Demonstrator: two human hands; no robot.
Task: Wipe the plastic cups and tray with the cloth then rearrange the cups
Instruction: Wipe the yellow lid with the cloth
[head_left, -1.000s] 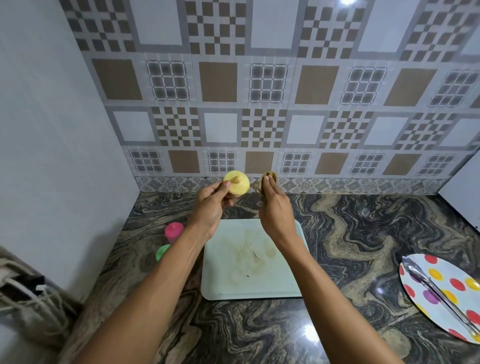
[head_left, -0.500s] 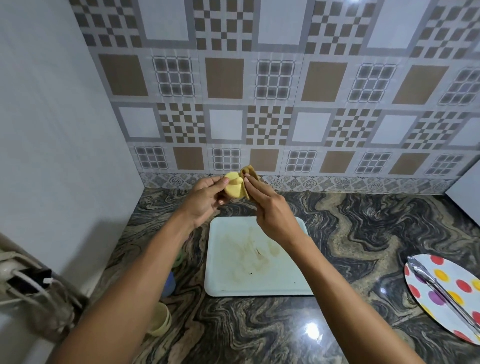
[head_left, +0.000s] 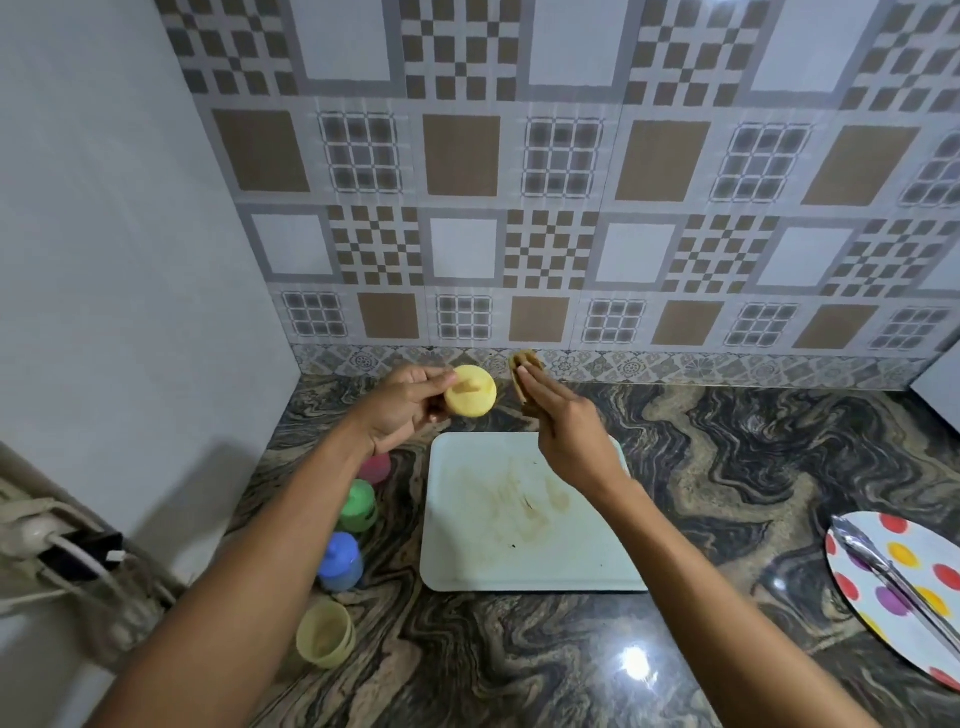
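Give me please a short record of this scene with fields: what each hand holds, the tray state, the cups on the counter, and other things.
left hand: holds yellow cup, its bottom toward the camera
right hand: holds brown cloth, apart from the yellow cup
tray: white, brownish smears, nothing on it
cups on counter, left of tray: pink cup, green cup, blue cup, pale yellow cup
far right: dotted plate with metal tongs

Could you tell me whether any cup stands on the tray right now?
No, the stained tray bears no cup; the pink, green and blue cups stand left of it on the counter.
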